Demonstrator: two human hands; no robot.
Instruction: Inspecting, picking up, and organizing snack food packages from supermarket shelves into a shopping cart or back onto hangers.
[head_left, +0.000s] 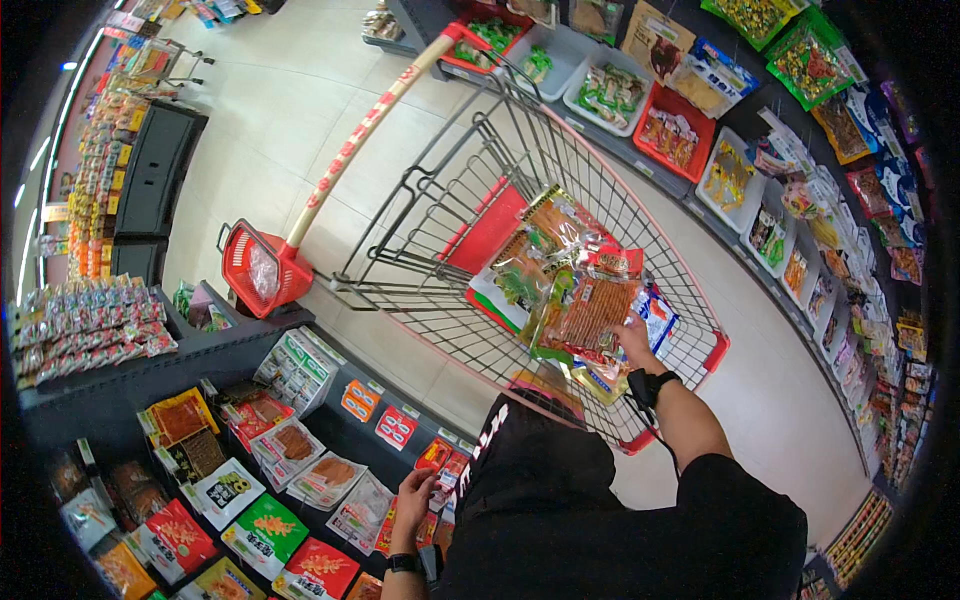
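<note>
A wire shopping cart (420, 307) with a patterned handle stands before me, several snack packets heaped in it. My right hand (636, 339), a dark band at its wrist, is on the edge of a clear packet of brown sticks (592, 315) on top of the heap. Under and beside that lie a packet with green leaves printed on it (517, 281), a small red packet (615, 262) and a blue and white packet (660, 319). My left hand (418, 491) is over the lower shelf, close to red packets (454, 469); its fingers are bent, and whether they touch one cannot be told.
A small red basket (259, 270) hangs at the handle's near end. Shelves of snack packets (262, 525) line the lower left. Along the right runs another shelf with a red tray (675, 135) and several white trays (607, 90). Tiled floor (300, 82) lies between the displays.
</note>
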